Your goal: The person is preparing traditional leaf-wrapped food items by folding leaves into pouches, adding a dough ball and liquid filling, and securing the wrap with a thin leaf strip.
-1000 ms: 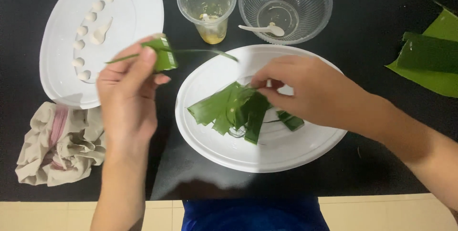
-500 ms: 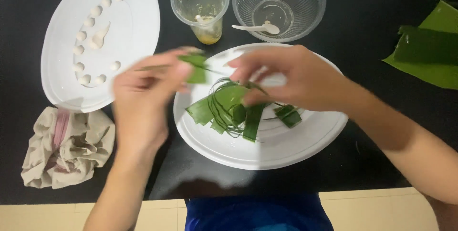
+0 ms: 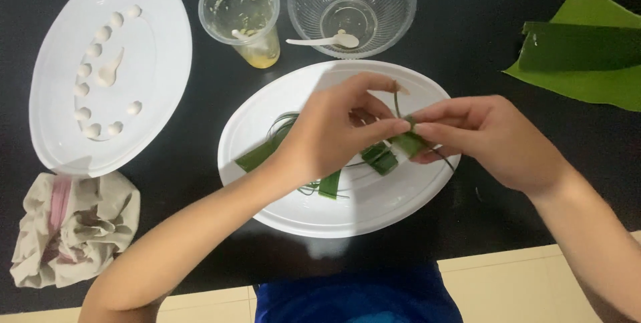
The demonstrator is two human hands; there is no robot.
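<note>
Above the white plate (image 3: 280,209), both hands pinch a folded green leaf strip (image 3: 408,141).

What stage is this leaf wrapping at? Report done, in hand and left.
Done: a row of small white dough balls sits on the left plate. In hand: the left hand and right hand pinch one small folded leaf parcel together. Left: loose leaf strips on the middle plate, uncut leaves at right.
</note>
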